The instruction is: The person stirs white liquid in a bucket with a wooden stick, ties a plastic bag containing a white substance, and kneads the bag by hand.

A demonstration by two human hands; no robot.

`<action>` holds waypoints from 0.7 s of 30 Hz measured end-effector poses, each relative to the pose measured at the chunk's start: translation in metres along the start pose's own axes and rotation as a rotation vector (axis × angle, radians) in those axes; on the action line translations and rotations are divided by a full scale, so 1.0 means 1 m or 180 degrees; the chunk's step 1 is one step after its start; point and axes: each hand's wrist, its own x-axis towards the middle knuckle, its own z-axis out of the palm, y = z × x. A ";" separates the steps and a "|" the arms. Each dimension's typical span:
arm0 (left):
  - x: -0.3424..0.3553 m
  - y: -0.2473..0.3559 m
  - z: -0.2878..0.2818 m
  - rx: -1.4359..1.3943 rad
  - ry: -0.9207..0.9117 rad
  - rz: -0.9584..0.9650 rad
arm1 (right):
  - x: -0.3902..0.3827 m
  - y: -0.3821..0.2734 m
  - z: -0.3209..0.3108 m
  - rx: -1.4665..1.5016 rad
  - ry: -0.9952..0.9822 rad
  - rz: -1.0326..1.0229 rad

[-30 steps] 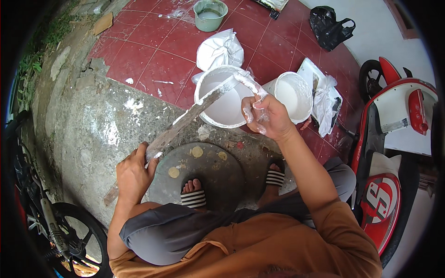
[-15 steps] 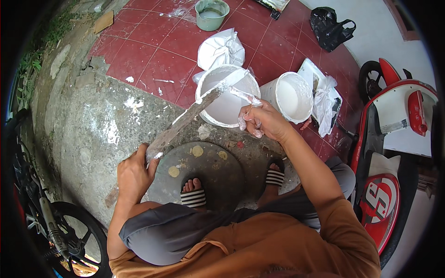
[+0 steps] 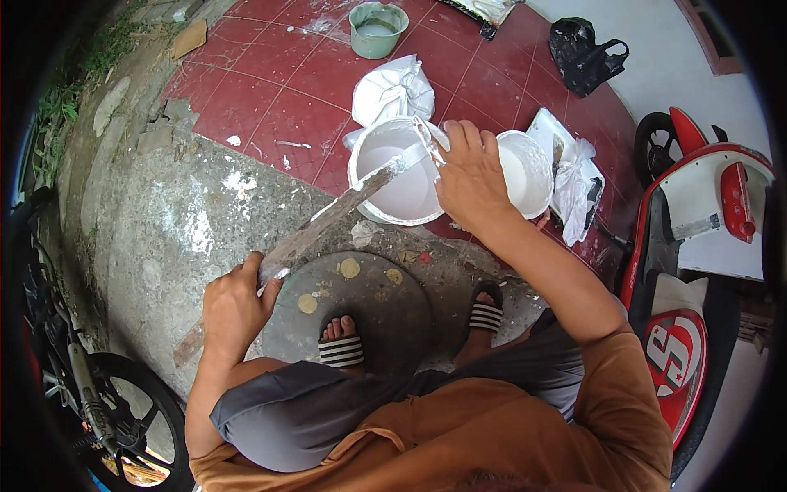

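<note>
My left hand (image 3: 234, 307) is closed around a long flat wooden stick (image 3: 316, 228). The stick slants up to the right, its far end coated in white and over a bucket (image 3: 354, 172) of white, paint-like mix. By that far end is my right hand (image 3: 474, 176), fingers bent around a thin white-smeared tool (image 3: 427, 135). The tool's kind is not clear, and the fingers hide part of it. Behind my right hand stands a second bucket (image 3: 537, 164), also with white stuff inside and partly covered by the hand.
A white sack (image 3: 393, 90) sits behind the first bucket, a green pail (image 3: 379, 43) farther back. A black plastic bag (image 3: 578, 53) lies by the wall. Motorbikes stand at the right (image 3: 648, 246) and left (image 3: 139, 402). My sandalled feet flank a round slab (image 3: 385, 316).
My right hand has moved up and turned its back toward me, and the thin tool has swung more upright at the stick's end. My left hand has hardly moved.
</note>
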 end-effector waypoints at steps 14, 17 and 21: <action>0.002 0.004 -0.021 0.0392 0.0031 0.0061 | 0.003 -0.002 -0.004 -0.1411 -0.0183 -0.0872; 0.004 0.005 -0.024 0.0482 0.0077 0.0165 | -0.015 0.008 -0.015 -0.0645 -0.0060 -0.0829; 0.006 0.005 -0.023 0.0519 0.0331 0.0157 | -0.019 0.024 -0.012 0.3243 -0.1000 0.0953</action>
